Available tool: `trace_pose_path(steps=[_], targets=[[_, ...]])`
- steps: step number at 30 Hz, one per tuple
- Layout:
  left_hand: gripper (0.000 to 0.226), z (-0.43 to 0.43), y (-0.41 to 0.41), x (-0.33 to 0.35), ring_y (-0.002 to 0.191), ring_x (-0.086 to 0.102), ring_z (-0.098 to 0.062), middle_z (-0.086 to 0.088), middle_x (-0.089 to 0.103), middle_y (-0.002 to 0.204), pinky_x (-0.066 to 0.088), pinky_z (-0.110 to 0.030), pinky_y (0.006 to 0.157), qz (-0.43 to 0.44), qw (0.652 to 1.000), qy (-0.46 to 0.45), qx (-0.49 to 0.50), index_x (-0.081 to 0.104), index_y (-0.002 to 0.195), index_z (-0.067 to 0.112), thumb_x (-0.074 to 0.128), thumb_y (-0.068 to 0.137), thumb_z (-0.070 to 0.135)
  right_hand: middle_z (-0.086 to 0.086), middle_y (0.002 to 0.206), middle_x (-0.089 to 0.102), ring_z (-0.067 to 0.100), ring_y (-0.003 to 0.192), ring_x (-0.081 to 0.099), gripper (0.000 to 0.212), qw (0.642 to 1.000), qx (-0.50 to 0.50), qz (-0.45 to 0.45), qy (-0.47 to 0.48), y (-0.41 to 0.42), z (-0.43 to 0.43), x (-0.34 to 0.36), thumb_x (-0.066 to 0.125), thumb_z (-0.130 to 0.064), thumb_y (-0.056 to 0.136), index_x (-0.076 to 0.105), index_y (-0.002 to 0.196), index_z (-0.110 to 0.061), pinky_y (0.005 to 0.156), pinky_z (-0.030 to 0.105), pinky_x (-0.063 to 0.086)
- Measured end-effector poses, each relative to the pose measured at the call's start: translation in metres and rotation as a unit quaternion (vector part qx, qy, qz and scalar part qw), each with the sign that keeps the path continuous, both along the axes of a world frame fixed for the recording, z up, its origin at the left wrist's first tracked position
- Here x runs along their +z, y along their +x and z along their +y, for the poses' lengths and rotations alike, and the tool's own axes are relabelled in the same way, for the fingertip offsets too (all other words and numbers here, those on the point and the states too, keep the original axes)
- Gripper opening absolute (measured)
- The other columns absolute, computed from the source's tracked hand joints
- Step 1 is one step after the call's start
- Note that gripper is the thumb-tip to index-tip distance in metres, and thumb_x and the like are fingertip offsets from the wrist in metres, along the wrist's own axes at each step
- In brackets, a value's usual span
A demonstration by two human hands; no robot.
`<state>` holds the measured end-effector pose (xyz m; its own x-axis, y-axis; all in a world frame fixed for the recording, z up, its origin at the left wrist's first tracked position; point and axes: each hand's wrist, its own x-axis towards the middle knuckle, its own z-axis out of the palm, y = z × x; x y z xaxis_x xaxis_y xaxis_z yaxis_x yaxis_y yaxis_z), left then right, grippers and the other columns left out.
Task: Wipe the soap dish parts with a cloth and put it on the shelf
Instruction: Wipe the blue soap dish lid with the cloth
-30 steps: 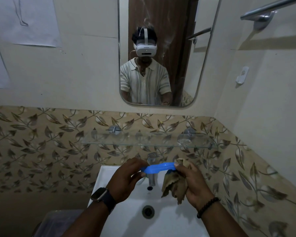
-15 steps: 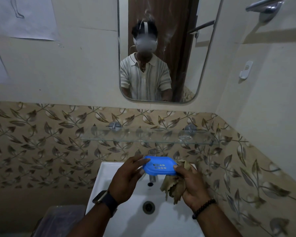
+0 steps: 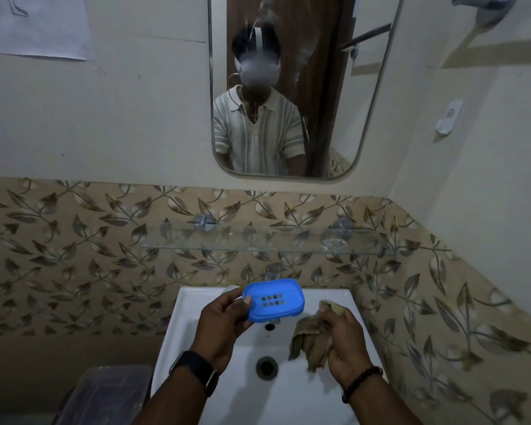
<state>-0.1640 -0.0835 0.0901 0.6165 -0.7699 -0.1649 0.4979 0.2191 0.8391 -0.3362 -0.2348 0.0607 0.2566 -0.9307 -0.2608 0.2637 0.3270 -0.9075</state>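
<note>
A blue plastic soap dish (image 3: pixel 273 300) with a block of small drain holes is tilted toward me above the white sink (image 3: pixel 196 305). My left hand (image 3: pixel 224 325) grips its left edge, thumb on the rim. My right hand (image 3: pixel 344 338) is off the dish, lower and to the right, closed on a crumpled brown cloth (image 3: pixel 311 342) that hangs over the basin. A clear glass shelf (image 3: pixel 258 242) is fixed to the leaf-patterned tiles just above the tap, with nothing blue on it.
The tap (image 3: pixel 272 273) rises behind the dish; the drain (image 3: pixel 266 367) lies below. A mirror (image 3: pixel 288 87) hangs above the shelf. A lidded plastic bin (image 3: pixel 105 394) stands at the lower left. The side wall closes in on the right, with a towel rail (image 3: pixel 488 4) up high.
The dish turned from edge-on to face me, showing its drain holes. My right hand let go of its right end and dropped away with the cloth; the left hand alone holds it.
</note>
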Motion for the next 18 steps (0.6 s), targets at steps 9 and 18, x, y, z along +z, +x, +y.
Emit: trace_pose_path(steps=[9,18], targets=[[0.032,0.003,-0.005,-0.030,0.095,0.077,-0.024,-0.014,0.077,0.111,0.063,-0.034,0.071,0.017,0.999,0.035,-0.003,0.068,0.123,0.011,0.068,0.091,0.008,0.026,0.103,0.067,0.033,0.086,0.061,0.017,0.994,-0.027,0.088,0.061,-0.012,-0.079,-0.059,0.052,0.002,0.098,0.069,0.094,0.002,0.072,0.039,0.057],[0.048,-0.002,-0.011,-0.035,0.092,0.077,-0.026,-0.017,0.076,0.111,0.062,-0.037,0.069,0.007,0.998,0.064,-0.001,0.071,0.120,0.015,0.077,0.073,0.021,0.022,0.132,0.058,0.039,0.117,0.058,0.043,0.963,0.019,0.257,-0.076,0.007,-0.162,-0.059,0.060,-0.003,0.092,0.053,0.134,-0.003,0.102,0.052,0.049]])
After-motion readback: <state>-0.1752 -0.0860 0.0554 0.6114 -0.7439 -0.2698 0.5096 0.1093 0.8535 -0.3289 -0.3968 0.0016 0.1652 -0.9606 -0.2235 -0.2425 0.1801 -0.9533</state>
